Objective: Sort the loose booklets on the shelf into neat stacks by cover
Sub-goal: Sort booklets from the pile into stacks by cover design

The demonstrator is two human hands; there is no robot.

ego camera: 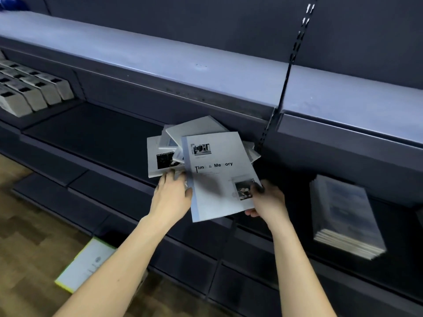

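Observation:
A messy pile of pale grey booklets (174,143) lies on the dark shelf (96,131) at the centre. On top sits a booklet titled "Time & Memory" (217,175), tilted and sticking out over the shelf's front edge. My right hand (267,200) pinches its lower right corner, thumb on the cover. My left hand (171,193) reaches under its left edge, fingers at the front of the pile near a booklet with a dark film-strip photo (160,161); what those fingers do is hidden.
A neat stack of booklets with bluish covers (345,216) lies on the shelf at the right. Rows of upright grey booklets (29,90) fill the far left. A yellow-edged white booklet (87,264) lies on the wooden floor. An upper shelf (160,62) overhangs the pile.

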